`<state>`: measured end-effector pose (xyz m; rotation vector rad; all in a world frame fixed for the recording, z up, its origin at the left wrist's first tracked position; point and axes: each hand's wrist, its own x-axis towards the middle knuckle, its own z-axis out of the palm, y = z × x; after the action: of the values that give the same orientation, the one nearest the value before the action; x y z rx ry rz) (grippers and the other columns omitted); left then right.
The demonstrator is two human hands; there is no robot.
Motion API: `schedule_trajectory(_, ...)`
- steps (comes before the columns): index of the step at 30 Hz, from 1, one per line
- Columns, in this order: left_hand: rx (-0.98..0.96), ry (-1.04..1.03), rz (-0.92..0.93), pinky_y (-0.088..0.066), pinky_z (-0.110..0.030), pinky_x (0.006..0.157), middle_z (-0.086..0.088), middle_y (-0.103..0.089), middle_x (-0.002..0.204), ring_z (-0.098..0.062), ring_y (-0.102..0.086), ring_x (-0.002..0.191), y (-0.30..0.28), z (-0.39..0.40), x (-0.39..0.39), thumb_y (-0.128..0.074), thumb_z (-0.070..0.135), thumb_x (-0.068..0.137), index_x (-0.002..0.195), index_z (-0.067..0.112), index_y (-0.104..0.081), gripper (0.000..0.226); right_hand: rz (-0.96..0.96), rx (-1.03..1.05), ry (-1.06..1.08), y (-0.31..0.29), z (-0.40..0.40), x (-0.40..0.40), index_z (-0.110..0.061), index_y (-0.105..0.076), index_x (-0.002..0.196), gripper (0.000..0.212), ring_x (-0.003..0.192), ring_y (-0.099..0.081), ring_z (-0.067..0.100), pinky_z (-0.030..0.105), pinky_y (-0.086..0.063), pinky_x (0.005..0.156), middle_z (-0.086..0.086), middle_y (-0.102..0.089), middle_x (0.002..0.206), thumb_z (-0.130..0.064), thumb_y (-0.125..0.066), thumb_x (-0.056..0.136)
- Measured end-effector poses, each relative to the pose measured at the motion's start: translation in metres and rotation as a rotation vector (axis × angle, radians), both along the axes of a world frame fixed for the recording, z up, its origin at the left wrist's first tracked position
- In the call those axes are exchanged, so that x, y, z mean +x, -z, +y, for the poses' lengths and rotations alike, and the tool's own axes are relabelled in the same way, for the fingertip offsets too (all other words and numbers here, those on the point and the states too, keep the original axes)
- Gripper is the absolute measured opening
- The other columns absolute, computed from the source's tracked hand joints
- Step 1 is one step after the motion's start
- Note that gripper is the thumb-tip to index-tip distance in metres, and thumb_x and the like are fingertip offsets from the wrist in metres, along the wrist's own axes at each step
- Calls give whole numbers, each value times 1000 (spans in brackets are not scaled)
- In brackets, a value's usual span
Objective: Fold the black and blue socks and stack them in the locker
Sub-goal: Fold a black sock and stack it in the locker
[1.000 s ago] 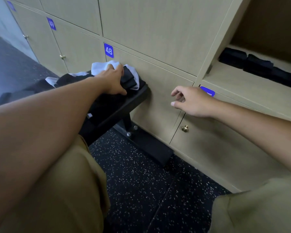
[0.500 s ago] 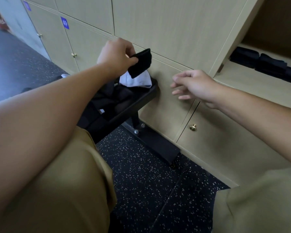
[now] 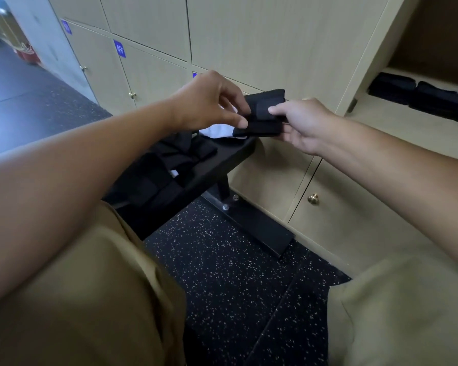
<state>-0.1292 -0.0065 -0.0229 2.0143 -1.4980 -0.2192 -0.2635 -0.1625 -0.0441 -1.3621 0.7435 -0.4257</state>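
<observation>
Left hand [image 3: 209,101] and right hand [image 3: 303,125] are both pinching a black sock [image 3: 262,113] mid-frame; upper-left door label [image 3: 119,48] is reading "49".

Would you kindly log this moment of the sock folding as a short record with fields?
held item: black sock, in the air above the bench end
left hand: pinches the sock's left side
right hand: pinches its right side
bench: black, carries loose dark socks and a white cloth
open locker shelf: row of folded dark socks
</observation>
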Motion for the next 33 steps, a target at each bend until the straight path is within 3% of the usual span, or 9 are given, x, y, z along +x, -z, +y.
schedule_trajectory(3,119,-99,-46,-47,-14,80,4,-72,115,-14,-67,106,5,13,22,-81,29,86,116,15,-73,35,37,-66,35,3,-4,-4,-3,-60,117,24,99,-72,28,34,-62,67,15,-69,116,2,-60,93)
schedule_trajectory(6,315,-273,-107,-41,-29,97,-2,-64,130,-24,-58,122,19,31,47,-81,40,84,130,17,-65,54,87,-121,5,5,-8,-12,-5,-64,119,26,94,-72,24,32,-61,66,12,-71,118,0,-59,94)
schedule_trajectory(12,633,-310,-121,-41,-47,110,-4,-57,136,-31,-52,126,41,48,69,-82,75,55,141,29,-52,102,136,-199,-34,7,-9,-28,0,-63,122,26,88,-69,22,28,-59,62,10,-70,109,-2,-61,96)
schedule_trajectory(16,599,-333,-177,-35,-41,109,-10,-50,134,-35,-45,131,46,40,72,-87,57,69,143,28,-50,88,151,-226,-64,9,-10,-36,-6,-67,117,21,89,-69,18,26,-58,66,6,-71,107,-3,-61,97)
schedule_trajectory(20,523,-381,-188,-38,-38,99,-12,-56,126,-35,-49,123,50,40,79,-85,53,74,131,25,-60,68,167,-257,-91,10,-11,-44,-17,-67,94,16,82,-68,15,28,-58,72,0,-70,94,-4,-61,97)
schedule_trajectory(22,493,-419,-185,-38,-37,95,-14,-58,126,-35,-50,121,51,41,83,-82,50,78,126,23,-63,59,180,-274,-88,12,-13,-48,-19,-67,93,15,81,-68,14,28,-58,70,-1,-70,93,-5,-61,98)
schedule_trajectory(25,509,-468,-175,-37,-40,101,-18,-54,128,-37,-45,126,52,43,81,-79,50,81,129,22,-57,60,204,-299,-84,13,-15,-55,-19,-67,102,13,78,-67,10,20,-51,57,-3,-70,94,-8,-61,98)
schedule_trajectory(29,548,-486,-95,-39,-44,99,-21,-51,136,-38,-48,123,55,42,83,-79,48,83,137,19,-44,71,212,-307,-92,11,-17,-63,-21,-67,98,13,76,-66,8,18,-49,55,-3,-69,93,-9,-60,99)
schedule_trajectory(33,512,-543,-111,-41,-46,98,-25,-46,135,-41,-46,125,54,45,86,-77,52,82,140,20,-42,75,217,-316,-83,10,-19,-69,-20,-67,95,12,82,-66,14,28,-52,72,0,-70,97,-9,-62,98)
